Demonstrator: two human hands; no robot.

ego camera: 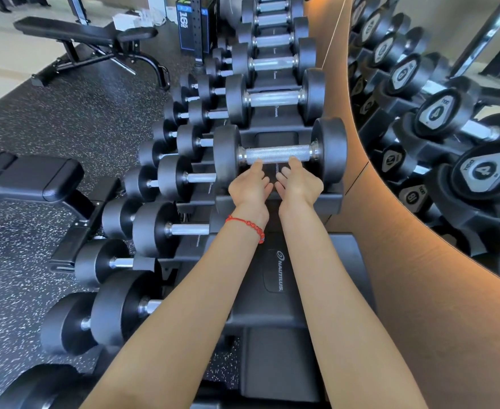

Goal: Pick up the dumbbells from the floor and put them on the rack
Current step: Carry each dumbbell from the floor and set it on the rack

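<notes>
The fingertips of both hands reach the knurled chrome handle of a black round-headed dumbbell [279, 153] lying across the top tier of the black dumbbell rack [272, 270]. The left hand [250, 184] has its fingers fairly straight and close together, its longest finger touching the underside of the handle near the left head. The right hand [299, 183] mirrors it, fingers relaxed and extended, one fingertip touching the handle toward the right head. Neither hand wraps the bar; both are loose, with thumbs nearly meeting between them. A red beaded bracelet [247, 224] circles the left wrist, and both bare forearms stretch forward from the bottom of the view over a rack saddle printed with a white Nautilus logo.

The touched dumbbell sits in its cradle, handle crosswise, the nearest in a row of similar black dumbbells with chrome handles [275, 98] that recedes along the top tier. A lower tier to the left holds a second row of smaller black dumbbells [154, 228], heads facing outward. To the right, a curved-looking mirror [449, 113] on a tan wall reflects dumbbell end caps with number labels. On the speckled black rubber floor [66, 119] stand a black padded weight bench [86, 33] farther off and another black padded bench [30, 175] nearer on the left.
</notes>
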